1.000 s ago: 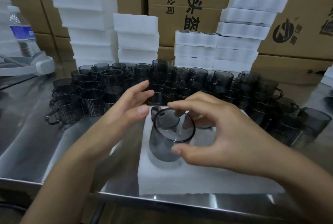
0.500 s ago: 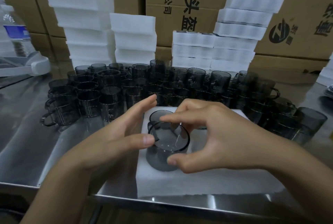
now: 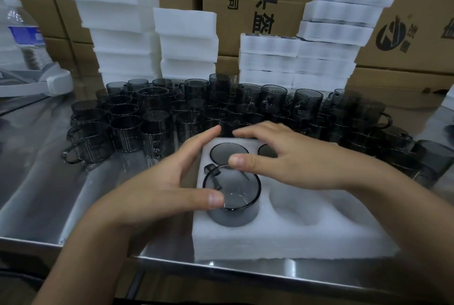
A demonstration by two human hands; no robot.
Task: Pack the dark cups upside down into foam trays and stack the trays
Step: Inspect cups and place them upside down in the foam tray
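We see the dark cup [image 3: 235, 193] upside down in the near-left pocket of the foam tray [image 3: 294, 240] on the counter [image 3: 36, 194]; our left hand [image 3: 157, 186] keeps an open grip, thumb touching the cup's base; our right hand [image 3: 290, 159] holds nothing, fingers relaxed, thumb at the cup's far edge.

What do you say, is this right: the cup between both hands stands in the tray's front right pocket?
No. The head view shows the cup between the left hand and right hand in the tray's front left pocket; the front right is empty.
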